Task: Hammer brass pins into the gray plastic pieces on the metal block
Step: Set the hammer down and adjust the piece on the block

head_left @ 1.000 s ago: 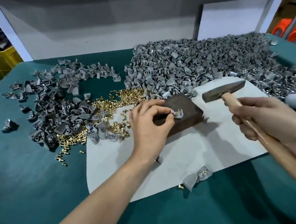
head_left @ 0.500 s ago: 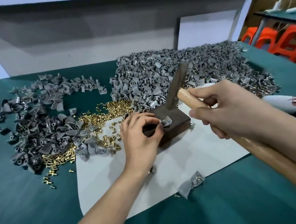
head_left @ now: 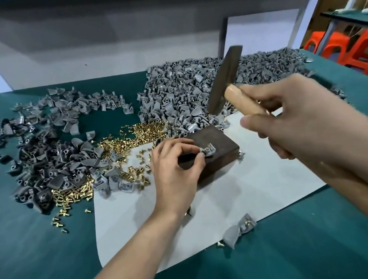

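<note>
Hammer [head_left: 226, 79] raised higher, clear of block [head_left: 221, 138] — right hand [head_left: 292, 113] grasping it, left hand [head_left: 175, 171] pinching gray piece [head_left: 209, 152]

1 hammer [head_left: 226, 80], 1 metal block [head_left: 221, 140], 2 hands [head_left: 175, 171] [head_left: 297, 119]

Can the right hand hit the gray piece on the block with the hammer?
Probably yes. The right hand holds the hammer raised above the metal block, nothing between; the gray piece is bare on top, and the left hand pinches only its left edge.

No legible text, label or number.
</note>
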The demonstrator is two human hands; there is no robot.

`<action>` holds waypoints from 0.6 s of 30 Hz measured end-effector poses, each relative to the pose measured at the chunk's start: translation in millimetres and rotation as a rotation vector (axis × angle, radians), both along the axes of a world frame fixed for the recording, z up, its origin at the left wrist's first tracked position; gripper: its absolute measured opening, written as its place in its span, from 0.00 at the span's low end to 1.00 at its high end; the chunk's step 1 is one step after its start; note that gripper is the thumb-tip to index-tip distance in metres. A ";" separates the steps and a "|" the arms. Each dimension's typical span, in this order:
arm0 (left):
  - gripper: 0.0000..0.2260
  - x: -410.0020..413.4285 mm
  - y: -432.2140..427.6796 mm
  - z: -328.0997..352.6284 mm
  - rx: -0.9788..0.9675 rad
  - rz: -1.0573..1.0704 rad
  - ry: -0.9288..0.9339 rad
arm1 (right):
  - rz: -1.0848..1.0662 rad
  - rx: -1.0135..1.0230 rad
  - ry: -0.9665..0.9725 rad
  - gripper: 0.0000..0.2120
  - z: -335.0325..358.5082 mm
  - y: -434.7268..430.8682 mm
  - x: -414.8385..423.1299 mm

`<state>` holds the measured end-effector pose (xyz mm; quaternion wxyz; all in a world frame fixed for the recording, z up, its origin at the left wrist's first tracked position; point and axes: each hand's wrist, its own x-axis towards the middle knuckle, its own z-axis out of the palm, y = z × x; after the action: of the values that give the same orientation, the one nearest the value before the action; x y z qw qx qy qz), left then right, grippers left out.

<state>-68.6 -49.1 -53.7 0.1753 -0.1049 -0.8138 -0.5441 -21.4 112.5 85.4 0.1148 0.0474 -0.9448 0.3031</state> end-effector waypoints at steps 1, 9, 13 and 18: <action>0.06 0.2 0.0 -0.4 0.007 -0.004 0.003 | -0.008 0.015 0.002 0.10 -1.2 -3.2 1.5; 0.12 1.1 0.7 2.1 0.048 -0.004 -0.021 | 0.034 0.225 0.028 0.09 -2.9 -10.8 5.2; 0.13 0.5 1.4 3.4 0.056 0.008 -0.032 | 0.071 0.223 -0.051 0.06 -18.5 -24.3 13.3; 0.12 1.5 0.9 4.4 0.046 -0.007 -0.029 | 0.015 0.105 0.022 0.10 -14.0 -10.4 16.0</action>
<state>-67.1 -48.2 -49.2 0.1641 -0.0956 -0.8031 -0.5648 -5.4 102.1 71.3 0.1200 0.0637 -0.9577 0.2535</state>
